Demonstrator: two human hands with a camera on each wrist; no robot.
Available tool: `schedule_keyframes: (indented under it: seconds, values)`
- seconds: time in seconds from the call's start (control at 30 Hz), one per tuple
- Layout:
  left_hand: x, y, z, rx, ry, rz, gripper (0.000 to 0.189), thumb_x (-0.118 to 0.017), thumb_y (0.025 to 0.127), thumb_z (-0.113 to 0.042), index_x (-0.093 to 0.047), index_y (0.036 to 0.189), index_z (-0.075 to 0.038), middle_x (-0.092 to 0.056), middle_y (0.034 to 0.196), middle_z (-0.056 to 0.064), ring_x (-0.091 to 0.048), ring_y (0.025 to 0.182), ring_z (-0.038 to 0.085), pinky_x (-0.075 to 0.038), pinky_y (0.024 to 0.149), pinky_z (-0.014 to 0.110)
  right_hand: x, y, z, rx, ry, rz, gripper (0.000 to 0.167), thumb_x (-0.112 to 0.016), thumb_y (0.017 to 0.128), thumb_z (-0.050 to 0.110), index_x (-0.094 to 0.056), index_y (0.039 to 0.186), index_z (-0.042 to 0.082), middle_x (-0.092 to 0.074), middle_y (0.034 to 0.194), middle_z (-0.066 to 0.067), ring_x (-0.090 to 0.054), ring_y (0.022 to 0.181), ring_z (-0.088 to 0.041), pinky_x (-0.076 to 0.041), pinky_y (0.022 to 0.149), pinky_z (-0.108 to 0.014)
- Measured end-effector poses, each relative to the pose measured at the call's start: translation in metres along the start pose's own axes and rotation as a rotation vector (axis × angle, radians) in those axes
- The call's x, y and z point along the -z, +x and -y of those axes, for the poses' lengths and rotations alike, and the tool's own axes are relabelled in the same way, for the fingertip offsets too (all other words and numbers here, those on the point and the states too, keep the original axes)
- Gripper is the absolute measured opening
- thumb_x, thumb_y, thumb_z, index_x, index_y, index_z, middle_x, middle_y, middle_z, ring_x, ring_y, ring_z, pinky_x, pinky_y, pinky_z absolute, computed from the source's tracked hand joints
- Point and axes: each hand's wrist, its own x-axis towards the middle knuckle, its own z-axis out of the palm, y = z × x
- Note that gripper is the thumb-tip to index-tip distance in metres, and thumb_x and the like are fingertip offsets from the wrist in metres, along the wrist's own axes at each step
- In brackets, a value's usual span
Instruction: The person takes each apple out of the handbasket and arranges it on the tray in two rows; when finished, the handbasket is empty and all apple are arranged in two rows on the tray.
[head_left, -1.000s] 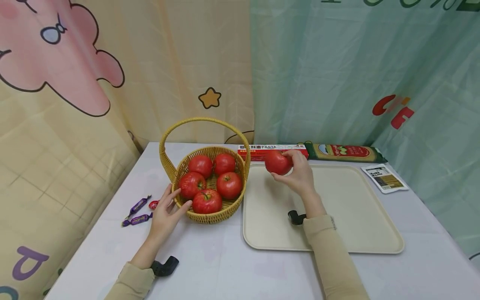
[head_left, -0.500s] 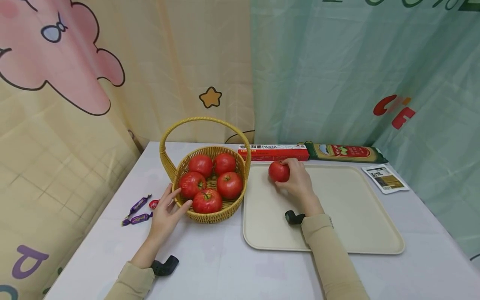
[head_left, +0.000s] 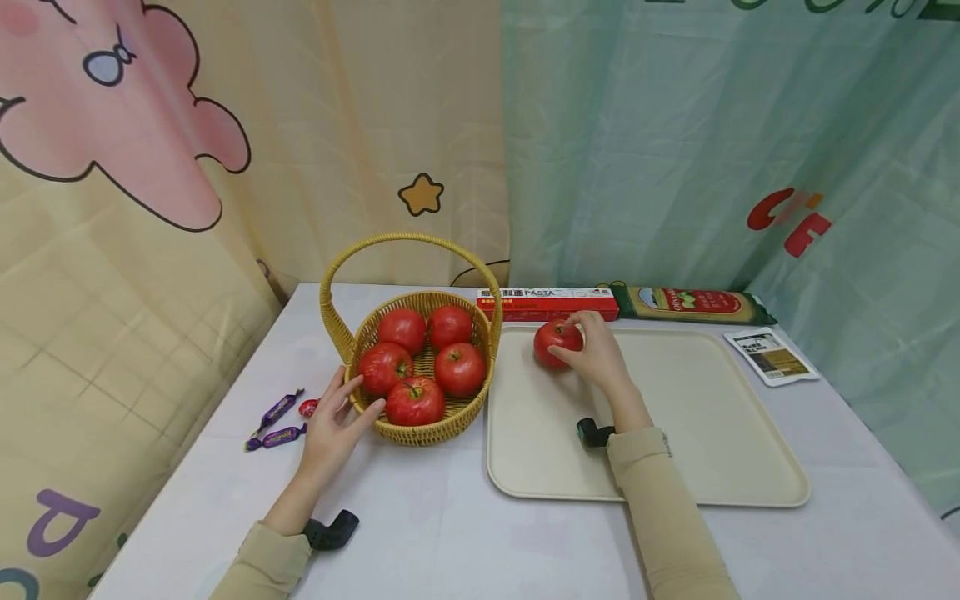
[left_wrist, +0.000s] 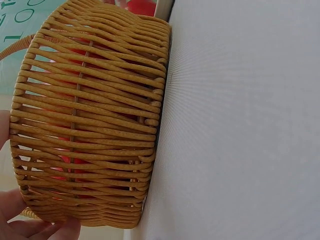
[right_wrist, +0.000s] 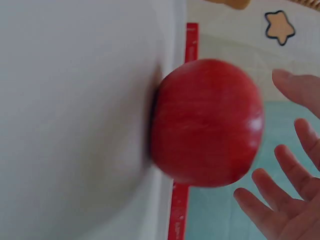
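A red apple sits on the beige tray, near its back left corner. My right hand is just beside it with the fingers spread. In the right wrist view a gap shows between the apple and the fingertips. At the left stands a woven basket with an arched handle, holding several more red apples. My left hand holds the basket by its front left rim. In the left wrist view, bent fingers lie against the wicker side.
A red pasta box and a green pasta packet lie behind the tray. A white pouch lies to its right. Wrapped candies lie left of the basket, close to my left hand. A curtain hangs behind the table.
My right hand has lowered the apple onto the tray and let go of it, its fingers now spread apart. The left hand stays at the basket rim.
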Motion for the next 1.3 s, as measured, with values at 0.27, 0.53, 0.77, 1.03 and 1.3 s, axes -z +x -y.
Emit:
schedule_keyframes:
  seconds: [0.27,0.53,0.77,1.03,1.3]
  values:
    - [0.0,0.0,0.0,-0.002,0.007,0.002,0.06,-0.071,0.085,-0.028,-0.05,0.132,0.001,-0.018,0.154,0.013,-0.022,0.139,0.028,-0.033,0.104,0.042,0.013,-0.012,0.051,0.08,0.281,-0.176,0.042,-0.072,0.084,0.021,-0.051,0.117,0.006,-0.054,0.118,-0.01,-0.052,0.111,-0.028,-0.048,0.094,-0.044]
    - [0.001,-0.001,-0.002,-0.001,0.007,0.005,0.061,-0.072,0.085,-0.027,-0.049,0.133,0.002,-0.018,0.154,0.014,-0.022,0.139,0.028,-0.032,0.105,0.041,0.009,-0.039,0.11,0.279,0.505,-0.059,0.035,-0.067,0.086,0.005,-0.051,0.116,-0.003,-0.056,0.116,-0.019,-0.055,0.107,-0.032,-0.05,0.09,-0.047]
    - [0.0,-0.001,-0.002,-0.011,0.008,0.004,0.06,-0.072,0.085,-0.027,-0.05,0.133,0.002,-0.018,0.154,0.014,-0.022,0.139,0.028,-0.033,0.105,0.043,-0.037,-0.033,0.11,0.366,0.468,0.169,0.039,-0.07,0.086,0.016,-0.052,0.118,0.006,-0.058,0.115,-0.009,-0.055,0.106,-0.028,-0.05,0.089,-0.047]
    - [0.0,-0.002,-0.002,-0.007,0.006,0.006,0.06,-0.072,0.085,-0.027,-0.049,0.133,0.001,-0.017,0.155,0.011,-0.022,0.139,0.028,-0.034,0.105,0.043,-0.072,-0.021,0.11,0.323,0.321,0.315,0.052,-0.071,0.085,0.022,-0.048,0.128,0.006,-0.05,0.128,-0.012,-0.047,0.118,-0.027,-0.042,0.1,-0.043]
    - [0.0,-0.001,-0.002,-0.012,0.019,0.003,0.06,-0.071,0.085,-0.027,-0.049,0.133,0.001,-0.018,0.154,0.013,-0.022,0.139,0.028,-0.035,0.103,0.041,-0.088,-0.006,0.113,0.36,0.113,0.42,0.059,-0.074,0.081,0.021,-0.046,0.131,0.007,-0.045,0.132,-0.006,-0.041,0.122,-0.021,-0.04,0.102,-0.04]
